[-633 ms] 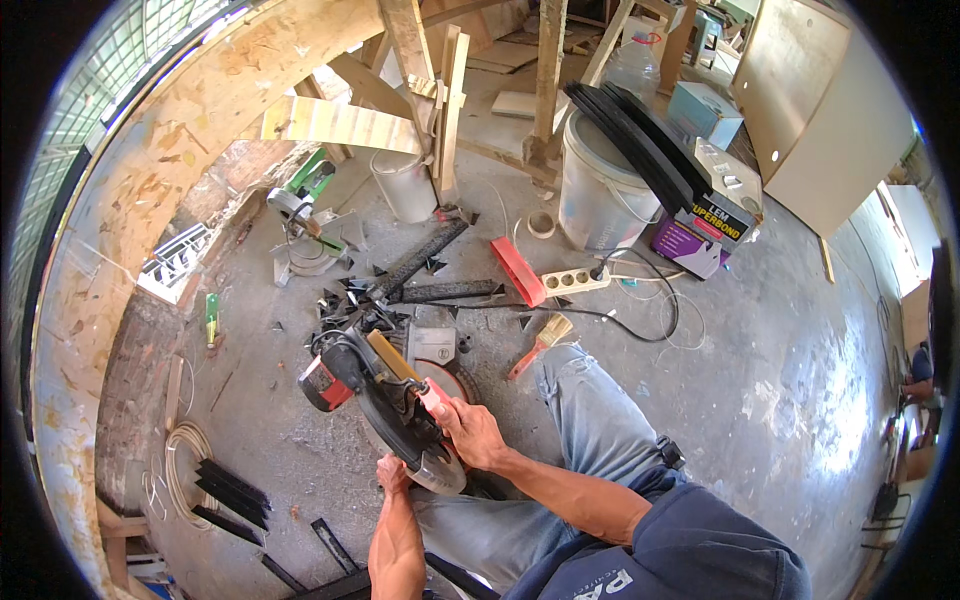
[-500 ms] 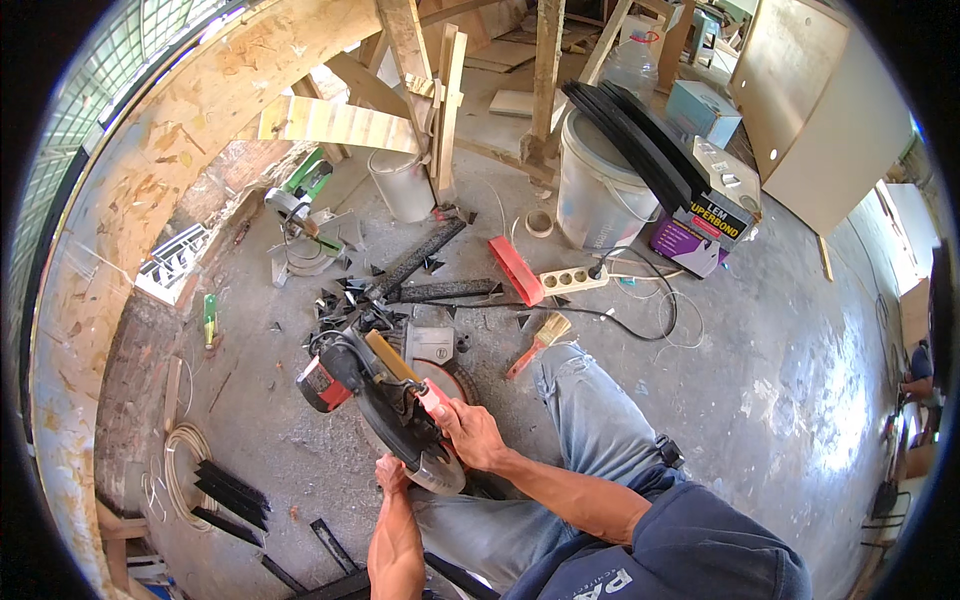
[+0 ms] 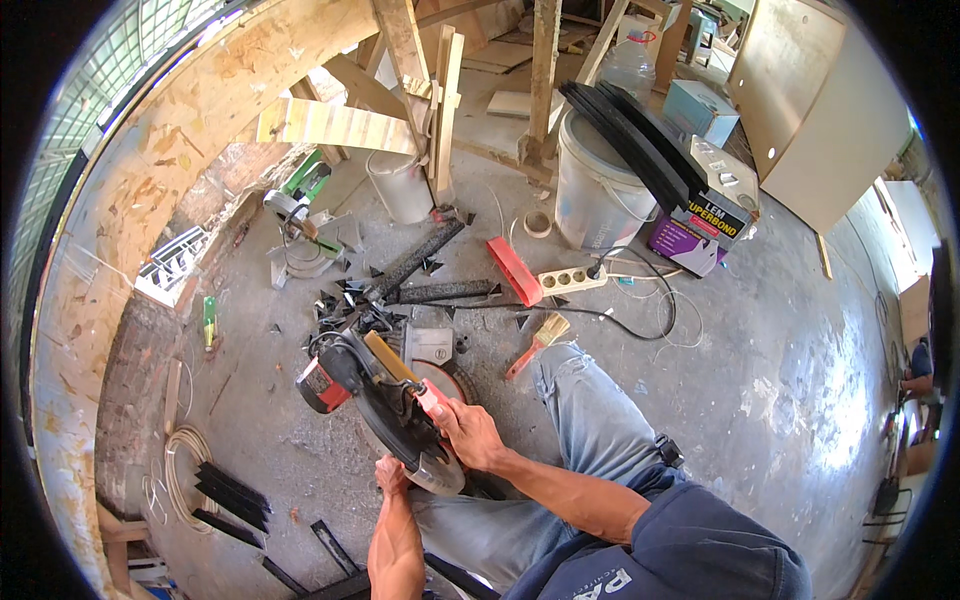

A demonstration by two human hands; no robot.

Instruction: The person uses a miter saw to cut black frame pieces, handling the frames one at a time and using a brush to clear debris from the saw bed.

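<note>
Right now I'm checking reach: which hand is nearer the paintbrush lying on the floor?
Right. The right hand grips the miter saw handle, just below-left of the paintbrush. The left hand sits lower, under the saw.

Bright, sharp daylight with soft shadows; fisheye bends edges, corners black.

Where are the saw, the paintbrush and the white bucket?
saw (image 3: 385, 400): head view, on its dark blade guard.
paintbrush (image 3: 548, 328): head view, on its bristles.
white bucket (image 3: 592, 190): head view, on its side wall.
</note>
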